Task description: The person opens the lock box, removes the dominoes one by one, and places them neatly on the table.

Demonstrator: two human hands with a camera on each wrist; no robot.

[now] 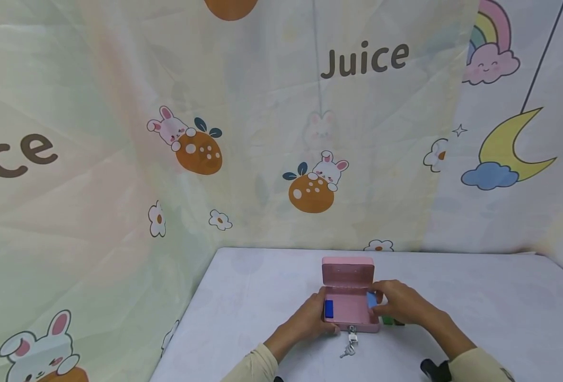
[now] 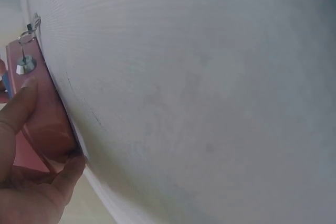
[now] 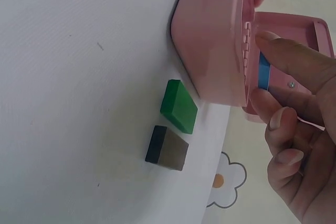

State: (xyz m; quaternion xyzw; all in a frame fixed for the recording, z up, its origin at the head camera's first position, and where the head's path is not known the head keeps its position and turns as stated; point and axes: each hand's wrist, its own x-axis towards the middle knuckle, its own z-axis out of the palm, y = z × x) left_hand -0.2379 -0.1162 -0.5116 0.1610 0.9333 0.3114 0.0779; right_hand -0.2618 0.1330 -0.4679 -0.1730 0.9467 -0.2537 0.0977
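Note:
A pink metal box point(image 1: 350, 307) stands on the table with its lid point(image 1: 348, 274) swung up at the back. My left hand point(image 1: 309, 317) grips the box's left side, its thumb on the front wall in the left wrist view. A dark blue block point(image 1: 329, 309) lies inside along the left wall. At the right inner side, my right hand point(image 1: 405, 302) pinches a light blue block point(image 3: 264, 72) between thumb and fingers, at the box's rim. Keys point(image 1: 349, 350) on a ring hang from the lock point(image 2: 25, 65) at the front.
Right of the box, a green block point(image 3: 181, 107) and a dark brown-black block point(image 3: 169, 149) lie close together on the white table point(image 1: 257, 281). Behind the table hangs a printed cloth point(image 1: 262, 175) with rabbits and oranges.

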